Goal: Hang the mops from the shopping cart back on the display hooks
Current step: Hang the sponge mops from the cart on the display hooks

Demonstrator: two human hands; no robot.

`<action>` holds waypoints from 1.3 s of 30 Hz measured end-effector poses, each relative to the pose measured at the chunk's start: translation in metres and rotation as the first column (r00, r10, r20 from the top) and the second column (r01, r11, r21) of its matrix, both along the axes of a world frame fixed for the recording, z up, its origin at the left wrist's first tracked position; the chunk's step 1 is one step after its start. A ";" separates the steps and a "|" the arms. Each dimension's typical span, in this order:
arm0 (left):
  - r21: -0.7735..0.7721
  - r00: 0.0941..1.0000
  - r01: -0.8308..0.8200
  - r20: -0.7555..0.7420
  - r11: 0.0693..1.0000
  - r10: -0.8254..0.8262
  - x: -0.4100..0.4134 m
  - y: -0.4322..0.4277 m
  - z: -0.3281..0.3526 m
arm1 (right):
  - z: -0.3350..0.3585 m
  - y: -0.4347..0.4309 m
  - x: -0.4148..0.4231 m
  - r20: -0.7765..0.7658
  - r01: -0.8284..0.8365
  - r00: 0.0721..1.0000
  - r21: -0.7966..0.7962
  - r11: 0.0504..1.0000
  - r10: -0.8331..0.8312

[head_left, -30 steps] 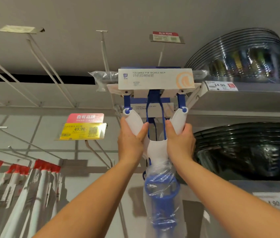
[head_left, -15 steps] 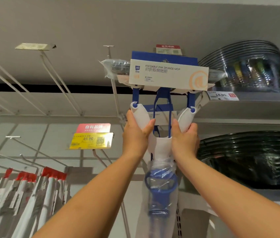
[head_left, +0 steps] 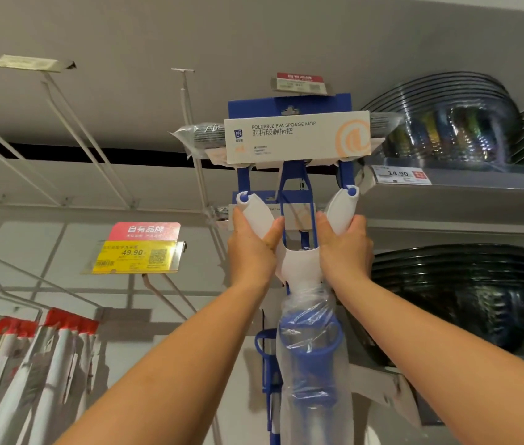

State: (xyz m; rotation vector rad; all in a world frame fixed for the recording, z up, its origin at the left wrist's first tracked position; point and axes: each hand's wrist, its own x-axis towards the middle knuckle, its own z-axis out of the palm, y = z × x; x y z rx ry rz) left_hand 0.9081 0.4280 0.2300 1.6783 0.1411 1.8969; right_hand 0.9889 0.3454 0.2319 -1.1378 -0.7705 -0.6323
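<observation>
A blue and white foldable sponge mop [head_left: 296, 136] is held up high, head uppermost, with a white cardboard label across its head. My left hand [head_left: 251, 248] grips the left white arm of the mop's fork. My right hand [head_left: 342, 245] grips the right white arm. The blue hang card at the top of the mop reaches the display hook [head_left: 299, 86] that carries a red price tag. Behind it another mop of the same kind [head_left: 289, 216] hangs lower. The handle [head_left: 310, 348], wrapped in clear plastic, runs down between my forearms.
Bare white display hooks [head_left: 71, 130] stick out of the wall on the left. A yellow and red price tag [head_left: 138, 252] hangs on one. Red-capped white handles [head_left: 45, 348] hang at lower left. Shelves [head_left: 466, 184] on the right hold stacked dark bowls.
Both hands have lifted the mop upward, so its head and blue hang card rose to the level of the hook with the red tag. The grip on the fork arms is unchanged.
</observation>
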 end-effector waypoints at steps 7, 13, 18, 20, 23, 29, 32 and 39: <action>0.047 0.998 -0.054 -0.020 0.997 0.055 -0.007 0.001 0.006 | -0.001 0.005 -0.004 -0.063 -0.033 0.997 0.089 0.995 0.039; -0.003 0.996 -0.010 -0.093 1.000 0.010 -0.010 0.012 0.011 | 0.003 0.007 -0.010 -0.080 0.034 0.996 -0.011 0.999 -0.035; -0.036 0.993 0.018 -0.118 0.999 -0.022 -0.008 0.027 0.010 | 0.007 0.014 -0.010 -0.076 0.074 0.994 -0.097 0.992 -0.082; -0.044 0.991 0.010 -0.132 0.999 -0.016 -0.006 0.034 0.005 | 0.006 0.021 -0.007 -0.111 0.061 0.991 -0.148 0.987 -0.078; -0.057 0.987 0.003 -0.160 0.998 -0.012 -0.003 0.047 -0.001 | 0.000 0.034 -0.003 -0.141 0.052 0.987 -0.166 0.985 -0.076; -0.023 0.987 -0.024 -0.157 0.999 0.021 0.001 0.064 0.001 | 0.003 0.054 0.007 -0.159 0.033 0.985 -0.202 0.979 -0.066; -0.003 0.987 -0.026 -0.161 1.000 0.026 0.007 0.074 -0.003 | 0.000 0.072 0.020 -0.179 0.005 0.983 -0.222 0.975 -0.045; -0.073 0.972 -0.056 -0.232 0.996 0.038 0.033 0.105 -0.001 | 0.002 0.106 0.049 -0.208 -0.040 0.978 -0.256 0.966 -0.015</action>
